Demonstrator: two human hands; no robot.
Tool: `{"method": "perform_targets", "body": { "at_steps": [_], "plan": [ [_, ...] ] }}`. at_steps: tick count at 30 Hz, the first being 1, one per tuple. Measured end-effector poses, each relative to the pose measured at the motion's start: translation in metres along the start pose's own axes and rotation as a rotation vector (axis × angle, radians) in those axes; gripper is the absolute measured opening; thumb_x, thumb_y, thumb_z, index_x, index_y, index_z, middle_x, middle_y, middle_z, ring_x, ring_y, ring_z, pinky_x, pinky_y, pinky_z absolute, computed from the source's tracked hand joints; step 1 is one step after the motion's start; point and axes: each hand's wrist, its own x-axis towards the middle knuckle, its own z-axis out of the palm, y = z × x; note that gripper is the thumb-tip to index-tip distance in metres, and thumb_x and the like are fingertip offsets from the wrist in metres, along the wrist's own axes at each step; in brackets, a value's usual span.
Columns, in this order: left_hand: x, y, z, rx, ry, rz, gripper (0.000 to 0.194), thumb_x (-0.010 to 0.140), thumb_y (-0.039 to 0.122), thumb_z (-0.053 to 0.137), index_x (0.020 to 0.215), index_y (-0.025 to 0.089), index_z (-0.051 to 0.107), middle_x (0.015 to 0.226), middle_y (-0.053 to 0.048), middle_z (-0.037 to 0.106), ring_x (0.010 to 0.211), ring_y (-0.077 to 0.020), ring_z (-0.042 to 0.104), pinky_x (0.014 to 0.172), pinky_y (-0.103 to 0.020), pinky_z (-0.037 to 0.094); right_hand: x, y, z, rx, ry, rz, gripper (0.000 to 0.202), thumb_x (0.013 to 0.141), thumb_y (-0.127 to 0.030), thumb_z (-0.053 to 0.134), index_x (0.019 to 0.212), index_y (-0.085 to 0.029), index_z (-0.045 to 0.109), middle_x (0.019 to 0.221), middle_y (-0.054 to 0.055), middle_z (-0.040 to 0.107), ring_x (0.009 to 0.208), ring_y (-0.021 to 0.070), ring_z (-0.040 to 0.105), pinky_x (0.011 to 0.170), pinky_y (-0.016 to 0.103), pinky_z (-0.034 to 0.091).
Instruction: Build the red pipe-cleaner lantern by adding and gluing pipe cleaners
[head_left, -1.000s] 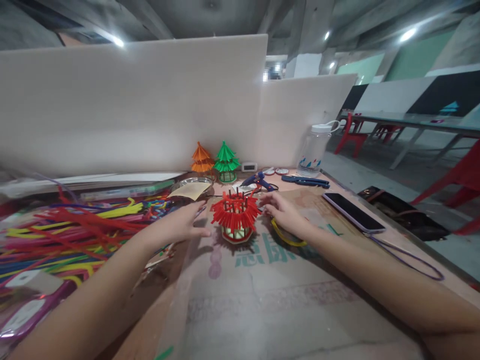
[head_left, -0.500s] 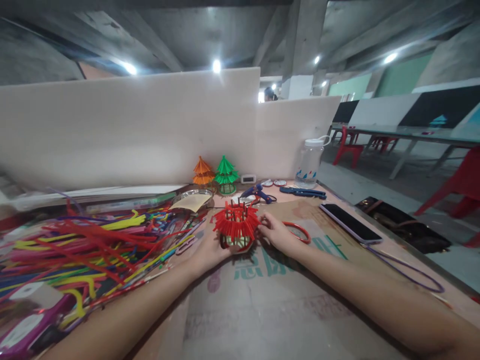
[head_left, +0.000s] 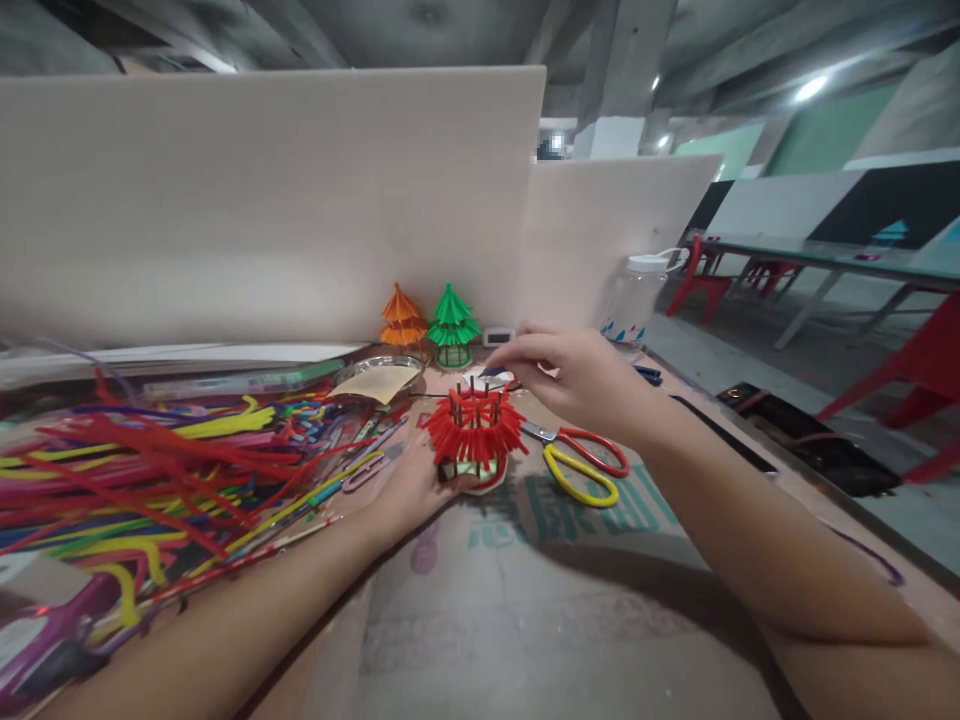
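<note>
A red fringed ring model [head_left: 478, 430] with upright brown sticks stands on a pale base on the table. My left hand [head_left: 424, 475] grips its base from the left, thumb along the front edge. My right hand [head_left: 559, 375] is raised above and right of the model, fingers bent over the blue glue gun [head_left: 493, 371], which it mostly hides; whether the fingers hold it is unclear. Scissors [head_left: 585, 465] with red and yellow handles lie right of the model. Behind stand an orange tree-shaped model [head_left: 403, 318] and a green one [head_left: 453, 328].
Coloured pipe cleaners [head_left: 150, 460] cover the left side. A metal dish [head_left: 379, 378] with a yellowish paper sits behind them. At the right are a clear bottle [head_left: 628, 305], a dark phone [head_left: 724, 434] and a purple cord. A white partition [head_left: 262, 210] rises behind.
My right hand has left the model's right side and moved up and back toward the glue gun. The scissors' yellow handle now shows. The view has tilted down. My left hand stays at the model.
</note>
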Motion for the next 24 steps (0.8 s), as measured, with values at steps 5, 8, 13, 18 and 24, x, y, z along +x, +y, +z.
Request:
{"method": "perform_targets", "body": {
  "at_steps": [5,8,13,18,24],
  "plan": [
    [-0.002,-0.001,-0.001,0.038,-0.013,-0.040,0.042,0.094,0.040,0.057,0.130,0.018,0.058,0.138,-0.017,0.061,0.134,-0.0344,0.051,0.114,-0.054,0.041,-0.007,0.003,0.013,-0.108,-0.062,0.108,0.031,0.090,-0.019,0.054,0.104,-0.023,0.081,0.085,0.005,0.078,0.071,0.0183,0.065,0.066,0.030,0.041],
    [-0.002,-0.003,0.000,0.031,-0.017,-0.059,0.042,0.092,0.037,0.059,0.130,0.020,0.057,0.140,-0.016,0.059,0.136,-0.0345,0.049,0.113,-0.054,0.042,-0.014,0.009,0.016,-0.175,-0.119,0.093,0.034,0.088,-0.018,0.054,0.107,-0.026,0.081,0.081,0.004,0.077,0.066,0.0171,0.062,0.064,0.030,0.037],
    [-0.002,-0.005,0.001,0.029,-0.012,-0.037,0.035,0.093,0.035,0.058,0.126,0.021,0.059,0.145,-0.014,0.056,0.139,-0.0338,0.047,0.119,-0.054,0.036,-0.014,0.008,0.019,-0.125,-0.138,0.145,0.038,0.087,-0.017,0.053,0.108,-0.028,0.082,0.078,0.003,0.077,0.061,0.0145,0.059,0.061,0.029,0.035],
    [-0.002,-0.004,-0.001,0.032,-0.014,-0.016,0.041,0.094,0.033,0.058,0.133,0.022,0.054,0.148,-0.013,0.054,0.142,-0.0322,0.044,0.121,-0.052,0.033,-0.014,0.001,0.022,-0.165,-0.134,0.130,0.038,0.085,-0.016,0.055,0.109,-0.026,0.083,0.061,0.001,0.071,0.050,0.0119,0.049,0.057,0.028,0.030],
    [-0.002,-0.004,-0.001,0.051,0.024,0.031,0.037,0.096,0.035,0.058,0.128,0.018,0.057,0.135,-0.014,0.063,0.130,-0.0335,0.054,0.111,-0.053,0.043,-0.018,0.000,0.027,-0.191,-0.027,0.008,0.039,0.084,-0.011,0.053,0.105,-0.025,0.083,0.070,0.003,0.076,0.058,0.0126,0.057,0.057,0.026,0.033]
  ]
}}
